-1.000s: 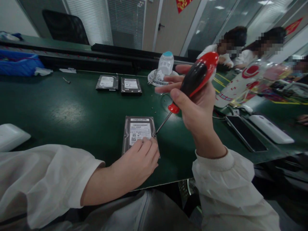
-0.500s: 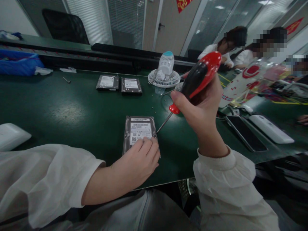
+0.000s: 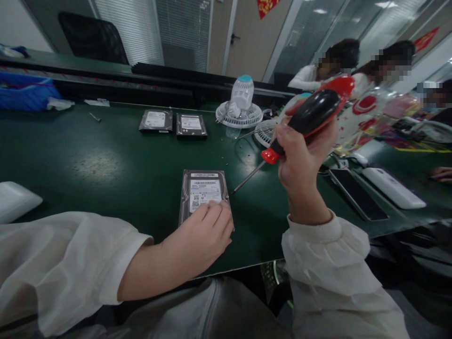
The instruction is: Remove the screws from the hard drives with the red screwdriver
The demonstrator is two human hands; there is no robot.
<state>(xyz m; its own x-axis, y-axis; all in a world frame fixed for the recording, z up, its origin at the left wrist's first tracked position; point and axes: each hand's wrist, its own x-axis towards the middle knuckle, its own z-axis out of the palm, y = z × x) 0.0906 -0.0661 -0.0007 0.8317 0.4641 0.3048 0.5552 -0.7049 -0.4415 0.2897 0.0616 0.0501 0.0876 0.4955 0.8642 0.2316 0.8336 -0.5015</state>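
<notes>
Nearby: two drives, fan on green counter.
Left hand: released, fingertips on drive.
Right hand: grasps screwdriver.
Room: blinds, glass walls.

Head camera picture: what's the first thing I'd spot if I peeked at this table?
The big red-and-black screwdriver jumps out first, gripped in the right hand above the green table, its thin shaft slanting down to the right edge of a hard drive. The left hand rests its fingertips on that drive's near end. At the back sit a small white fan and two more hard drives.
</notes>
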